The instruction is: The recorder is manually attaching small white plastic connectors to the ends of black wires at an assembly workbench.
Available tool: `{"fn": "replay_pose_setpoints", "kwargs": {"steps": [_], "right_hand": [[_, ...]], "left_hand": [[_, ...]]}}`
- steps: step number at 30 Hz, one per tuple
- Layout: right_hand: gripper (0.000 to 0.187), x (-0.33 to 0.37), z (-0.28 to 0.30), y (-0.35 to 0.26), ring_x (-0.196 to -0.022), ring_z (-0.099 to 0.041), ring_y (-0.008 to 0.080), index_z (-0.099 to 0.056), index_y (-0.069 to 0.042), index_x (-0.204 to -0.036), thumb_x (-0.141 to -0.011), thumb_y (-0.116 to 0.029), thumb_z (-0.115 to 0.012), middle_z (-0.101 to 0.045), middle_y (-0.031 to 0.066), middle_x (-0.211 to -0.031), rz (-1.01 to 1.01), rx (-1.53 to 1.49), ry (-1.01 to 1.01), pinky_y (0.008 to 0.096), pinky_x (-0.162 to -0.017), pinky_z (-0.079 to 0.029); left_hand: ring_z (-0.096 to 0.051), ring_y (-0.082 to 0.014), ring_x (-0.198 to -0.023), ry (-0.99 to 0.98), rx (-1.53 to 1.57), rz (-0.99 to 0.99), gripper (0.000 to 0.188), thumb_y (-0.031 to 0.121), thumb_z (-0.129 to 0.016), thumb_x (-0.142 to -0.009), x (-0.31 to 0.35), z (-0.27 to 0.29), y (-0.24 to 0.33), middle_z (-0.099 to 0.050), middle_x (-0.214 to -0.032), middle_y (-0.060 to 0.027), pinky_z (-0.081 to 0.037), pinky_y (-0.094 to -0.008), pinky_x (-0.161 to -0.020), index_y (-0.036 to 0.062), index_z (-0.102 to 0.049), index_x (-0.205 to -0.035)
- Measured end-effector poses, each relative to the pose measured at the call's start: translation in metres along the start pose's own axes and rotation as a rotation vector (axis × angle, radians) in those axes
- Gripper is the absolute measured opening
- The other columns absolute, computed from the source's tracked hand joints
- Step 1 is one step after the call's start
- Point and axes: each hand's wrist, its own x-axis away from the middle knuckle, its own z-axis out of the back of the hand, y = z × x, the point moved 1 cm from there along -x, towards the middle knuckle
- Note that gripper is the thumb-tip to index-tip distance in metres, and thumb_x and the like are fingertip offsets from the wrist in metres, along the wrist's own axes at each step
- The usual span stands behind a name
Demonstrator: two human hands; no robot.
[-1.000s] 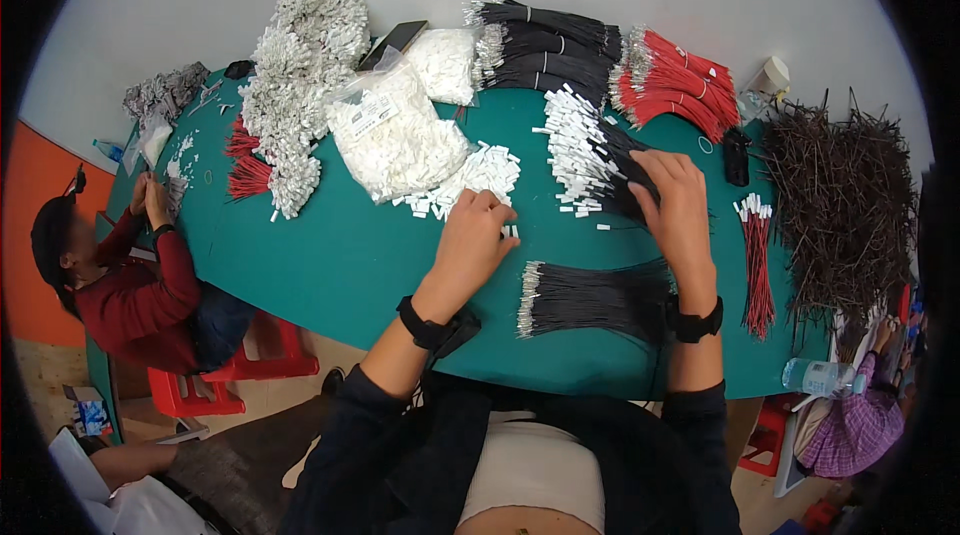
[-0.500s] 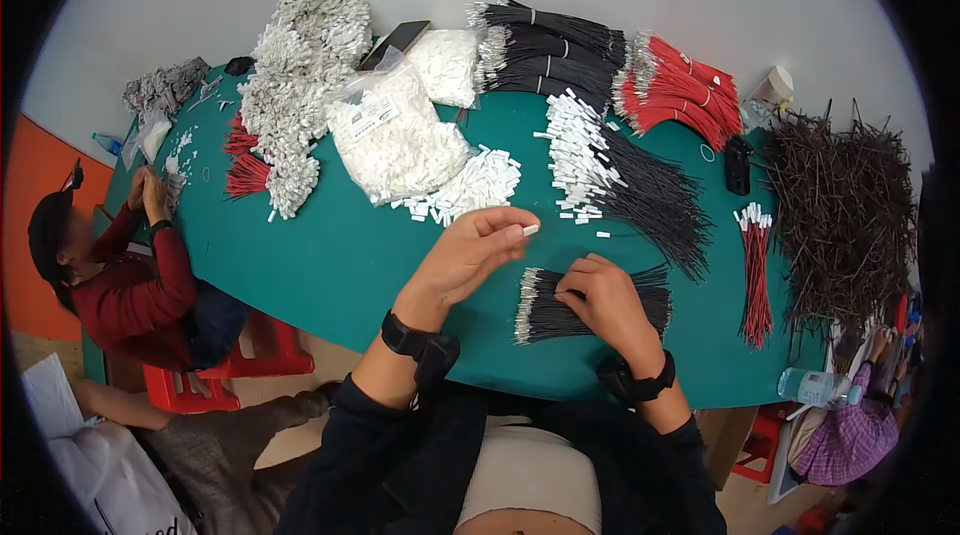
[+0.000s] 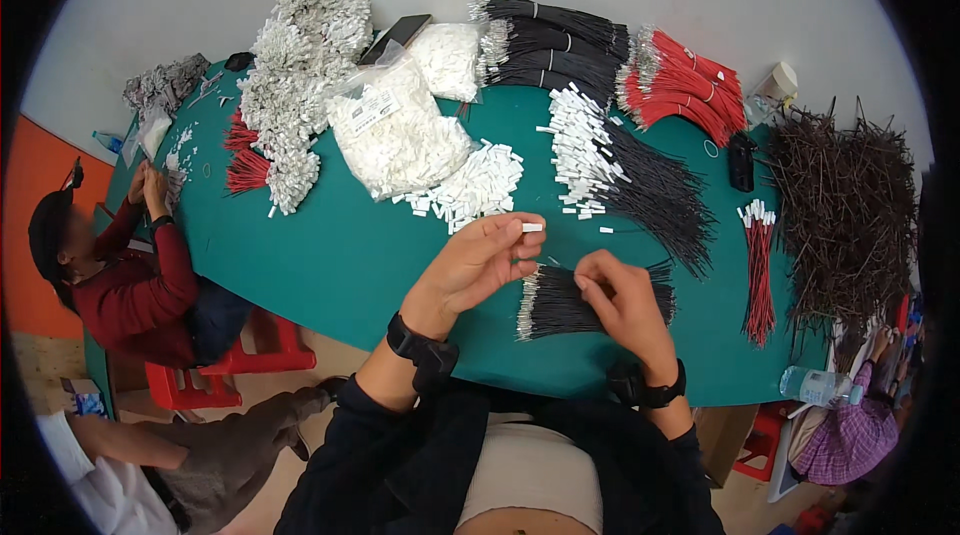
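Note:
My left hand [image 3: 480, 260] pinches a small white connector housing [image 3: 532, 228] between thumb and fingertips, above the table. To its right, my right hand [image 3: 625, 300] is closed in a pinch on a thin black wire [image 3: 562, 265], whose metal tip points toward the left hand. The wire and the housing are apart. Under the right hand lies a row of black wires [image 3: 560, 313] with silver terminals at their left ends. Farther off is a heap of loose white housings [image 3: 470, 180]. Beside it lie black wires with white housings on their ends [image 3: 585, 155].
A bag of white housings [image 3: 395, 140], black wire bundles [image 3: 550, 45] and red wire bundles [image 3: 685, 85] line the far side of the green table [image 3: 330, 265]. Dark brown wires [image 3: 840, 215] pile up at right, near a bottle [image 3: 815, 385]. A co-worker [image 3: 120, 275] sits at left.
My right hand has lifted from the row of black wires with one wire pinched. My left hand has turned slightly, the housing now level. At lower left, another person has shifted.

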Motion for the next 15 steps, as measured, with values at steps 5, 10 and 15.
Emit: {"fn": "replay_pose_setpoints", "kwargs": {"steps": [5,10,15], "right_hand": [[0.009,0.0,0.008,-0.027,-0.059,-0.047,0.0092,-0.072,0.0,-0.094,-0.087,0.002,-0.077,-0.055,0.0027,-0.067,0.091,0.023,0.163,0.026,-0.053,-0.036],[0.013,0.0,0.005,-0.034,-0.059,-0.049,0.0097,-0.077,-0.001,-0.093,-0.082,0.004,-0.082,-0.056,0.002,-0.068,0.182,0.068,0.289,0.0266,-0.054,-0.037],[0.015,-0.002,0.004,-0.035,-0.062,-0.056,0.0155,-0.076,-0.002,-0.093,-0.08,0.005,-0.081,-0.06,0.0048,-0.07,0.283,0.175,0.355,0.0296,-0.056,-0.042]], "left_hand": [[-0.048,-0.0113,-0.091,0.043,-0.041,0.01,0.04,0.035,-0.065,-0.105,0.004,-0.012,-0.001,-0.053,-0.102,-0.001,-0.045,-0.0283,-0.081,0.001,-0.063,-0.126],[-0.05,-0.0106,-0.092,0.011,-0.029,0.039,0.039,0.034,-0.065,-0.104,0.007,-0.017,-0.007,-0.053,-0.101,-0.0011,-0.046,-0.0285,-0.082,0.0007,-0.064,-0.124],[-0.052,-0.0101,-0.092,0.045,-0.052,0.066,0.04,0.035,-0.066,-0.104,0.009,-0.019,-0.01,-0.054,-0.099,-0.0003,-0.048,-0.029,-0.084,0.0,-0.064,-0.124]]}}
